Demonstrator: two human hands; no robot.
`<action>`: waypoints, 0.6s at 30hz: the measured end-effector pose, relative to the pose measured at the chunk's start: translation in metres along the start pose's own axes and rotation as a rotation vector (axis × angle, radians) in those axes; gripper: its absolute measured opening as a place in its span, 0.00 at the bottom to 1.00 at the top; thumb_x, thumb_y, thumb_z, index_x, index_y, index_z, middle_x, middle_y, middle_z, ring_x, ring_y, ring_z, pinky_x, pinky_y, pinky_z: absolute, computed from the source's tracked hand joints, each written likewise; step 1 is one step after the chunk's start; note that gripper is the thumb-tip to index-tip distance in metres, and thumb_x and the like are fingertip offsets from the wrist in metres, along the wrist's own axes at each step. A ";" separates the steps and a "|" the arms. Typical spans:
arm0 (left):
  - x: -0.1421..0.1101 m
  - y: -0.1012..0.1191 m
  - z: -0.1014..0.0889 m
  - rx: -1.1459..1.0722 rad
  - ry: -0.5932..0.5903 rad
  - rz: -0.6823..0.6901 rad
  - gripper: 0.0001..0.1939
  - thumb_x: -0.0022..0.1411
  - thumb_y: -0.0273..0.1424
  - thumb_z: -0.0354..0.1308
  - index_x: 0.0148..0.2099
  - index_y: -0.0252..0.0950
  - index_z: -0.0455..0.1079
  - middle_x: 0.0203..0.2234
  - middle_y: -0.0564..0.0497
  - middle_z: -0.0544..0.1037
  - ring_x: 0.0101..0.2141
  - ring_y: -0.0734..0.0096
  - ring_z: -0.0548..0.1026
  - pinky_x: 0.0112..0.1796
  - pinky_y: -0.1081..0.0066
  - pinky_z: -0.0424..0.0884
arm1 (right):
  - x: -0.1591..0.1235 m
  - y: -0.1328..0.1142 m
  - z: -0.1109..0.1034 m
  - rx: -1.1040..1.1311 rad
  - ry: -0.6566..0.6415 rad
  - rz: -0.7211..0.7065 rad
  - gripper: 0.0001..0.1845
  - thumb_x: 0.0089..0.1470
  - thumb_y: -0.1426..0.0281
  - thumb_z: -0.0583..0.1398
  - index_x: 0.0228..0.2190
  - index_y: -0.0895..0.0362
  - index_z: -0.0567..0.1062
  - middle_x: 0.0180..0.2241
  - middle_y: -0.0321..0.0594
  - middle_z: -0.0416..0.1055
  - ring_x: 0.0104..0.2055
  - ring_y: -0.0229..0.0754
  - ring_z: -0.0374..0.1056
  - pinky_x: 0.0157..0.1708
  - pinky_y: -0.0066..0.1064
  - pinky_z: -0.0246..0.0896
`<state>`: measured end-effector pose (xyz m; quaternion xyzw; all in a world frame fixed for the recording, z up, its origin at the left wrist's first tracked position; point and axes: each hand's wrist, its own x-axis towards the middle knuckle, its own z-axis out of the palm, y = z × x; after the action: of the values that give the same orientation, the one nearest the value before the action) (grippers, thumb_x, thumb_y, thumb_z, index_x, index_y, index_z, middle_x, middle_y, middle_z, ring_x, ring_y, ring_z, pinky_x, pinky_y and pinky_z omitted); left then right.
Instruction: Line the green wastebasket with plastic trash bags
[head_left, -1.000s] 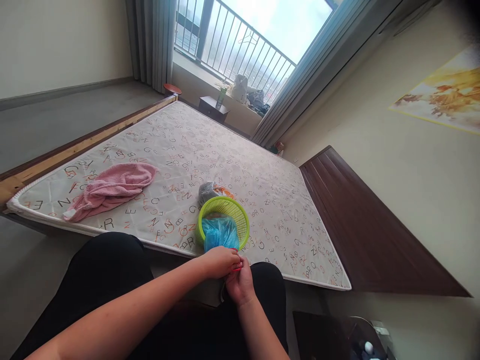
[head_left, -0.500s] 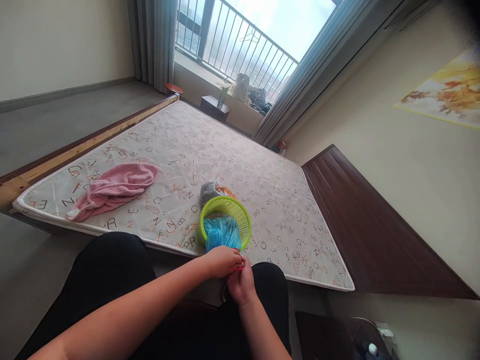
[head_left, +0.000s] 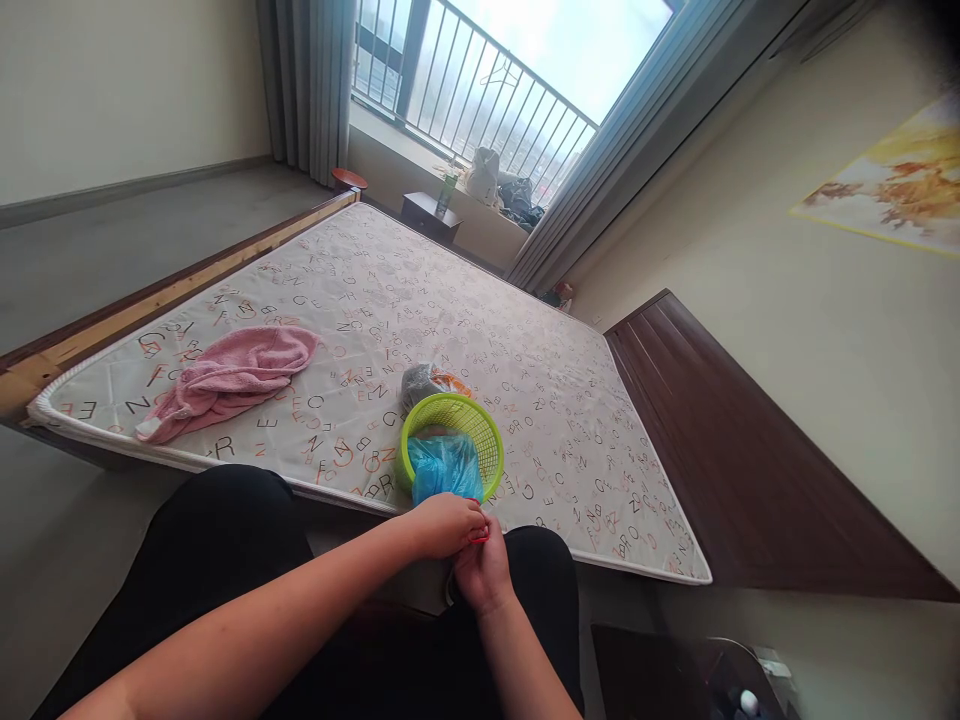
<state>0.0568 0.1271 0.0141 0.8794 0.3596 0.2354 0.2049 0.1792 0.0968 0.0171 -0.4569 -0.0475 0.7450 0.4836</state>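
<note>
My left hand point(head_left: 448, 525) and my right hand point(head_left: 484, 572) are closed and meet at the fingertips, low in front of me between my knees. Bits of red point(head_left: 480, 538) show at the fingers; whether they belong to a small held object I cannot tell. Just beyond my hands, a lime-green plastic basket point(head_left: 491, 440) sits tilted toward me at the mattress edge. Inside it, a thin blue plastic bag point(head_left: 446, 465) hangs over the near rim, close to my left hand. Behind the basket lies a clear bag point(head_left: 420, 385) with grey and orange contents.
A crumpled pink towel point(head_left: 240, 375) lies at the left on the letter-printed mattress point(head_left: 555, 420). The dark headboard point(head_left: 720, 440) rises on the right. A small dark table point(head_left: 637, 670) stands at the lower right, and a nightstand point(head_left: 429, 215) by the window.
</note>
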 end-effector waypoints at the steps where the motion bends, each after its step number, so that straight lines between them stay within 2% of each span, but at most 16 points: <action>1: 0.000 0.000 0.000 0.004 -0.009 -0.004 0.12 0.70 0.33 0.58 0.35 0.37 0.79 0.33 0.50 0.82 0.32 0.67 0.78 0.31 0.71 0.65 | 0.000 0.000 0.000 -0.004 0.000 -0.004 0.05 0.57 0.69 0.59 0.34 0.56 0.75 0.27 0.34 0.79 0.27 0.36 0.75 0.30 0.26 0.71; 9: 0.002 -0.001 0.001 0.022 -0.020 -0.005 0.12 0.70 0.34 0.58 0.35 0.36 0.79 0.32 0.50 0.82 0.32 0.67 0.78 0.30 0.71 0.65 | 0.000 0.001 0.000 0.005 -0.004 -0.017 0.06 0.57 0.69 0.59 0.35 0.56 0.76 0.29 0.35 0.80 0.31 0.37 0.77 0.32 0.27 0.72; 18: 0.001 -0.002 0.003 0.023 -0.027 -0.015 0.12 0.70 0.34 0.58 0.35 0.36 0.78 0.33 0.50 0.82 0.32 0.68 0.77 0.31 0.71 0.66 | 0.001 0.001 0.000 0.018 0.003 -0.003 0.06 0.58 0.69 0.58 0.35 0.56 0.76 0.29 0.35 0.80 0.30 0.37 0.76 0.31 0.27 0.72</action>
<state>0.0582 0.1284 0.0108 0.8821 0.3658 0.2179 0.2015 0.1780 0.0967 0.0161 -0.4537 -0.0405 0.7440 0.4888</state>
